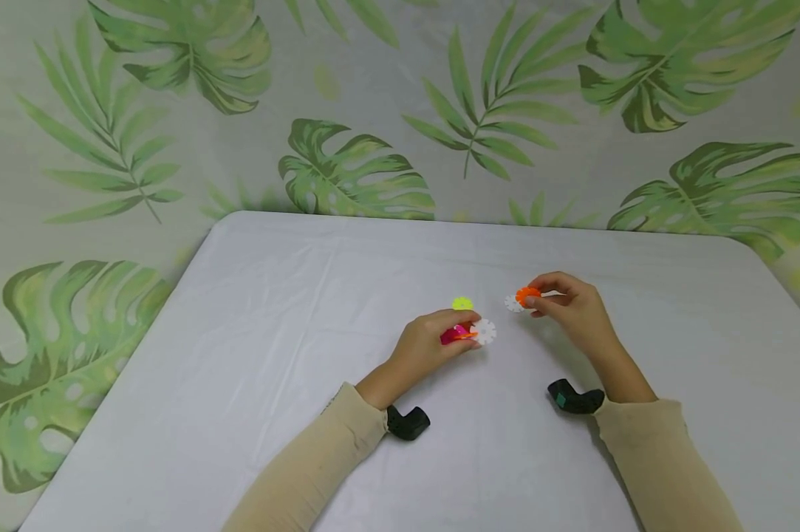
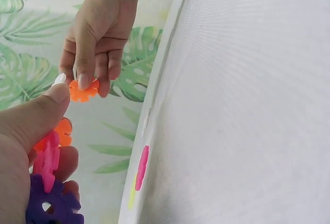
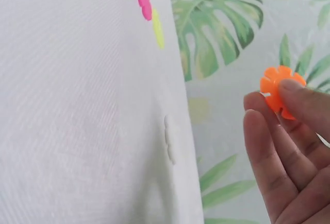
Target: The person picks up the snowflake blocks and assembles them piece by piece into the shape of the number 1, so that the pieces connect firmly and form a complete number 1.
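The left hand (image 1: 422, 343) grips a linked group of notched discs: a white disc (image 1: 485, 332) at its fingertips and, in the left wrist view, an orange disc (image 2: 64, 132), a pink disc (image 2: 47, 161) and a purple disc (image 2: 51, 203). To its right, the right hand (image 1: 572, 310) pinches an orange disc (image 1: 527, 297) between thumb and fingers, apart from the left hand's group. A white disc (image 1: 513, 304) lies on the table beside that orange disc in the head view. Just beyond the left hand is a yellow disc (image 1: 462, 303).
Near the yellow disc, a pink disc (image 2: 142, 168) lies on the white-covered table (image 1: 293, 310). Black devices (image 1: 408, 423) are at both wrists. Behind the table hangs a leaf-patterned cloth (image 1: 240, 148).
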